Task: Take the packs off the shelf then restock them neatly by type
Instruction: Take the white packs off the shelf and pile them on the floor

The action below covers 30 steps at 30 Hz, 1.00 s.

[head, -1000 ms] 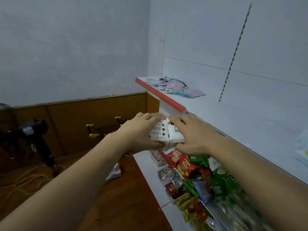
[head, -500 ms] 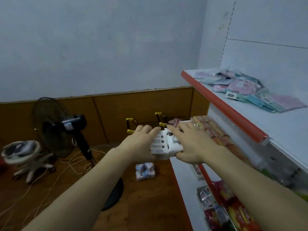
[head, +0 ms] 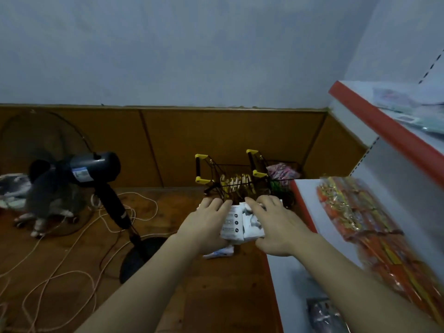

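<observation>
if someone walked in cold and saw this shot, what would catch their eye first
First, the two hands at centre: the left hand and right hand clasp a bundle of white packs between them, above the wooden floor. Just behind stand two small black wire carts with yellow handles, stuffed with packs. To the right runs the red-edged shelf with orange snack packs on the level below, and a dark floor fan stands at left among loose cables.
</observation>
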Each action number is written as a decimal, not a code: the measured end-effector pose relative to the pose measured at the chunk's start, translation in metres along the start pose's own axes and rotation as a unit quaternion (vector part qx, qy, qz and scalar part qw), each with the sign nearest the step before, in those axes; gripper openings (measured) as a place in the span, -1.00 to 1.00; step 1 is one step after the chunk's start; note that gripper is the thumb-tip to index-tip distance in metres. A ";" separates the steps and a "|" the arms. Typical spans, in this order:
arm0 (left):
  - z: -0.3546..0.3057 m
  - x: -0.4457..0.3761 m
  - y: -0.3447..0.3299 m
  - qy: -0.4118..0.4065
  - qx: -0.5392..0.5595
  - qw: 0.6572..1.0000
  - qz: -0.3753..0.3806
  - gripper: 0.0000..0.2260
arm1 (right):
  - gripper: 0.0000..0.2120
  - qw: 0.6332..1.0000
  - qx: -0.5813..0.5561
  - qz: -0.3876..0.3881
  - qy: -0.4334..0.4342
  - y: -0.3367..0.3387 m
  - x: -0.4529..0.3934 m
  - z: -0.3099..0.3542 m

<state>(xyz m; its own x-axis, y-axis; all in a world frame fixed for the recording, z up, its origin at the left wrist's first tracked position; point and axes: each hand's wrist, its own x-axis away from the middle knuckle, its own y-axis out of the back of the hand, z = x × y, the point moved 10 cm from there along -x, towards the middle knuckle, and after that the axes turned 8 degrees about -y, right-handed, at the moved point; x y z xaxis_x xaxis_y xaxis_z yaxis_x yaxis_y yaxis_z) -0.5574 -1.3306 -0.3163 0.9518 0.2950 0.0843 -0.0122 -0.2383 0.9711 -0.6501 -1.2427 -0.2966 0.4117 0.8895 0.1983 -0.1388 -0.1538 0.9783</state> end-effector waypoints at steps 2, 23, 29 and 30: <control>0.027 -0.028 -0.025 0.002 0.014 1.000 0.012 -0.06 | -0.01 1.000 -0.005 0.014 -0.009 -0.024 -0.042 -0.008; 0.194 -0.216 -0.543 0.065 0.065 0.984 0.156 -0.27 | -0.18 0.986 -0.051 0.156 -0.037 -0.528 -0.289 -0.115; 0.218 -0.236 -0.693 0.077 0.044 0.978 0.190 -0.23 | -0.18 0.981 -0.046 0.183 -0.040 -0.678 -0.316 -0.141; 0.222 -0.241 -0.713 0.073 0.035 0.978 0.194 -0.22 | -0.19 0.981 -0.042 0.184 -0.040 -0.698 -0.321 -0.145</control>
<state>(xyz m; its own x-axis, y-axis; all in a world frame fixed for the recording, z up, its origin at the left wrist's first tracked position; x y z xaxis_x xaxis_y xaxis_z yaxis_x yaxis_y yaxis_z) -0.7103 -1.4369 -1.0787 0.8251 0.2980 0.4800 -0.3387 -0.4192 0.8424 -0.8156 -1.3587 -1.0515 0.3891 0.7433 0.5442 -0.3637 -0.4188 0.8321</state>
